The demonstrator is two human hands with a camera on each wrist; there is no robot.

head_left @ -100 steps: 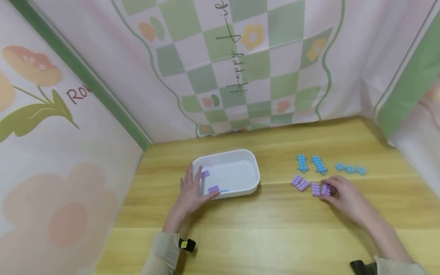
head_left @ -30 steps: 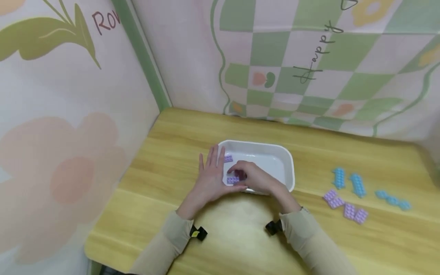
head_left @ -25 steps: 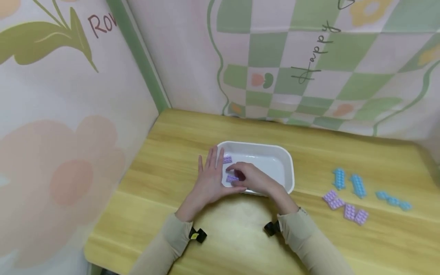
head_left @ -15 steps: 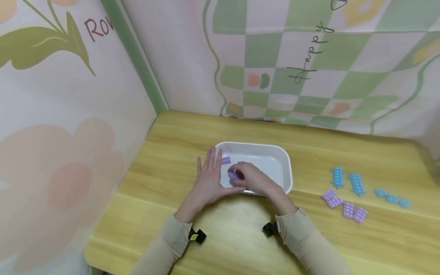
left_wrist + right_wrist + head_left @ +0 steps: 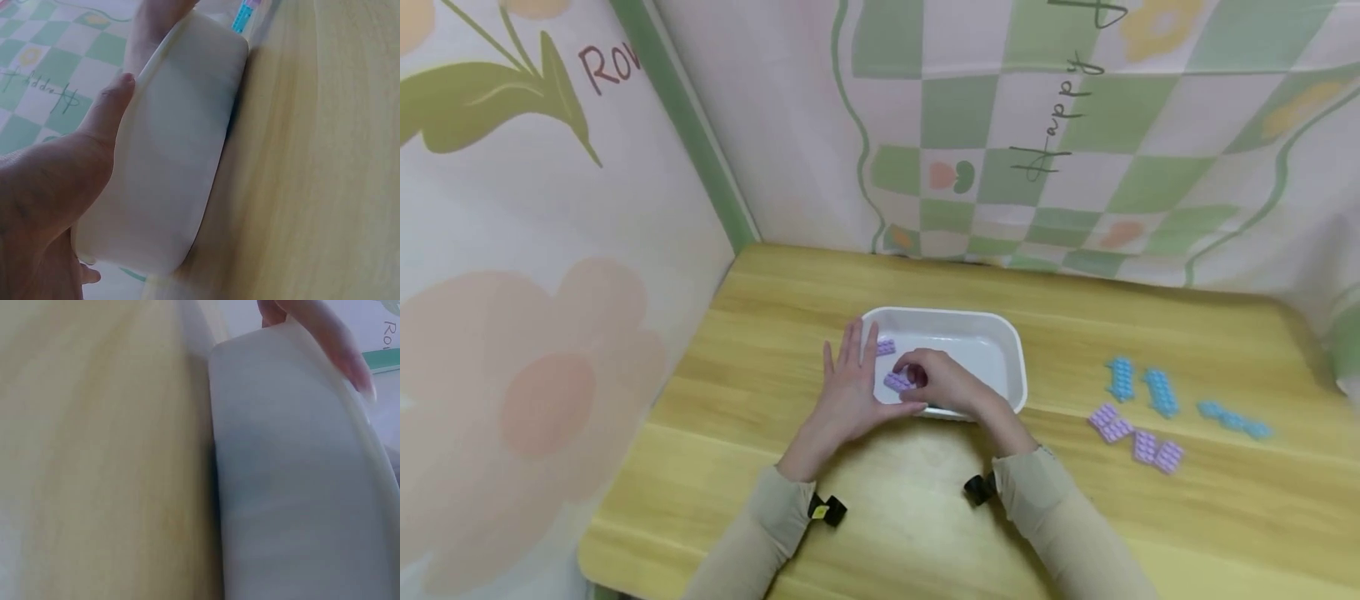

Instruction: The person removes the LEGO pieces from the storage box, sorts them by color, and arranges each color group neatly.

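Note:
A white plastic tray sits on the table. My left hand rests at its left end, fingers straight and spread along the side, thumb stretched along the near rim. In the left wrist view the thumb lies at the rim of the tray. My right hand reaches in over the near rim, its thumb and index finger pinching a purple studded toy brick low in the tray. Another purple brick lies at the tray's far left, partly behind the left fingers. The right wrist view shows mostly the tray's outer wall.
On the table to the right lie two pairs of purple bricks. Beyond them are two blue studded strips and a row of rounded blue pieces. Patterned curtains enclose the table's back and left.
The right hand has moved from the purple bricks at the right into the tray, where a purple brick has turned in its fingers. The left hand stays at the tray. The head view has shifted.

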